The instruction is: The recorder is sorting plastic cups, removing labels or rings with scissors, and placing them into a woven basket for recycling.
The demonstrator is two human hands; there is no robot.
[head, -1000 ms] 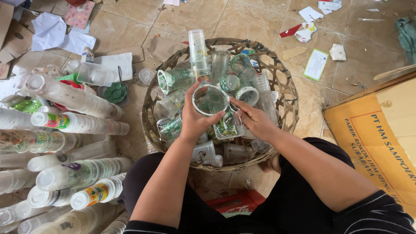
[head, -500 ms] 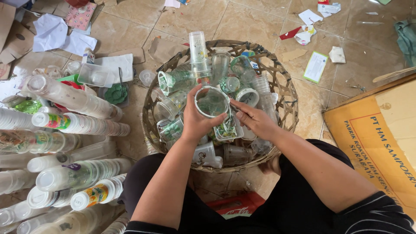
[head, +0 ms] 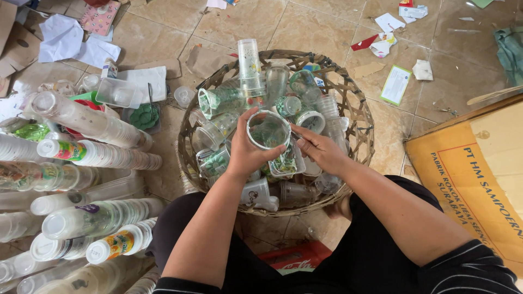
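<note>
Left hand (head: 248,155) holds a clear round plastic cup (head: 268,130) upright above the middle of the round woven cane basket (head: 360,117), its grip clamped around the cup's wall, mouth facing the camera. Right hand (head: 321,152) lies just right of the cup, fingers drawn together low among the loose cups; whether they pinch anything I cannot tell. The basket sits on the tiled floor (head: 316,27) between the person's knees and holds a loose jumble of clear and printed plastic cups, too overlapped for an exact count, roughly fifteen or more, with one short nested stack of clear cups (head: 250,62) standing upright at its far side. To the left, long nested stacks of plastic cups (head: 101,155) lie on their sides on the floor; about ten show, some cut off by the frame edge. Judging by this, much sorting is done, yet the basket remains well filled. One brown cardboard box (head: 479,169) stands at right; paper scraps (head: 395,84) litter the far floor.
</note>
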